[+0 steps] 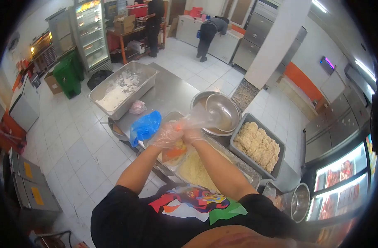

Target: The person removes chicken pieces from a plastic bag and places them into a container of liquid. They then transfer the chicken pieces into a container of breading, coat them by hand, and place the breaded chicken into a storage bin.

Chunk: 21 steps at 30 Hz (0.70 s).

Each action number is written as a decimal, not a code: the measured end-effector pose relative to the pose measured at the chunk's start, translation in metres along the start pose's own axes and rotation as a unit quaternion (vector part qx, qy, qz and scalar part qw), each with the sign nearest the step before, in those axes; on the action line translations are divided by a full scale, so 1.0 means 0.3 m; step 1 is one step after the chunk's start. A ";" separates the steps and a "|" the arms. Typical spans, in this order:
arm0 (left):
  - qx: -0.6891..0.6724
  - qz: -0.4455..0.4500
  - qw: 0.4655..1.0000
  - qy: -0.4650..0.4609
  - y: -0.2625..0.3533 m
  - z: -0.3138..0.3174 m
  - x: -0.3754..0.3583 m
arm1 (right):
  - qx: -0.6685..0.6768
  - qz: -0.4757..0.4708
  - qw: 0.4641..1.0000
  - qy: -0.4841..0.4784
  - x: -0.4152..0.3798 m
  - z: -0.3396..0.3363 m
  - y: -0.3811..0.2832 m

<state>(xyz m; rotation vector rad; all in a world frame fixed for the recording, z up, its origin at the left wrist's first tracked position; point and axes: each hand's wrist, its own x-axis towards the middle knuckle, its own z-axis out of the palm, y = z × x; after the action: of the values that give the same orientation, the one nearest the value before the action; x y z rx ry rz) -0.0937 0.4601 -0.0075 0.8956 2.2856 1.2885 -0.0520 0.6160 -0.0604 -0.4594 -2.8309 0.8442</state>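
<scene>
My left hand (pixel 169 134), in a clear plastic glove, is closed with its fingers gathered on crinkled clear plastic film (pixel 202 117). My right hand (pixel 192 134) meets it at the same spot, its fingers covered by the film and smeared by motion. The film fans out toward the steel bowls (pixel 215 97). A crumpled blue plastic bag (pixel 145 127) lies just left of my left hand. Below both hands sits a tray of pale yellowish powder (pixel 195 169), beside a narrower container (pixel 172 159) with something orange in it.
A steel pan with white flour (pixel 125 89) stands back left, near a small knotted bag (pixel 138 107). To the right is a grey tub (pixel 283 146) of breaded pieces (pixel 257 146). Another steel bowl (pixel 299 202) is near my right elbow. Two people work at the back.
</scene>
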 end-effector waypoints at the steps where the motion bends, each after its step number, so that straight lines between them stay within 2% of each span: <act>1: 0.026 0.006 1.000 -0.010 -0.025 0.004 0.006 | 0.066 0.037 0.997 -0.035 -0.004 -0.002 -0.004; 3: 0.083 0.016 0.996 -0.031 -0.098 0.023 0.030 | 0.120 0.060 0.990 -0.041 -0.024 -0.008 -0.026; 6: 0.150 0.067 0.986 -0.008 -0.147 0.065 0.068 | 0.086 0.016 0.994 0.058 -0.062 0.007 -0.022; 8: 0.032 0.046 0.998 0.010 -0.159 0.103 0.051 | 0.055 -0.017 0.989 0.134 -0.039 0.069 0.039; 10: 0.043 0.037 0.998 0.017 -0.182 0.137 0.071 | 0.065 -0.014 0.989 0.134 -0.053 0.097 0.075; 12: 0.178 0.038 0.983 0.017 -0.214 0.169 0.118 | 0.054 -0.013 0.991 0.125 -0.064 0.081 0.047; 14: 0.183 0.021 0.983 0.023 -0.220 0.170 0.144 | 0.024 -0.008 0.994 0.108 -0.092 0.038 -0.006; 15: 0.185 0.014 0.982 0.024 -0.217 0.174 0.148 | -0.015 -0.027 0.993 0.114 -0.067 0.068 0.048; 16: 0.198 0.045 0.979 0.034 -0.207 0.173 0.139 | -0.054 -0.046 0.990 0.120 -0.017 0.125 0.140; 17: 0.211 0.076 0.974 0.044 -0.191 0.170 0.122 | -0.092 -0.065 0.986 0.124 -0.009 0.113 0.137; 18: 0.222 0.107 0.968 0.054 -0.180 0.174 0.112 | -0.088 -0.031 0.991 0.092 -0.012 0.092 0.145; 20: 0.320 0.197 0.920 0.116 -0.198 0.198 0.092 | -0.074 0.038 0.996 0.033 0.000 0.032 0.122; 21: 0.363 0.241 0.888 0.146 -0.206 0.214 0.078 | -0.081 0.067 0.992 0.065 0.018 0.044 0.134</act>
<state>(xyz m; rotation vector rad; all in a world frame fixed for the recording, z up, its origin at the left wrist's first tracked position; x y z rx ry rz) -0.0946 0.4926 -0.0937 1.7001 2.9805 0.7193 -0.0503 0.6431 -0.0935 -0.7076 -2.7828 0.5837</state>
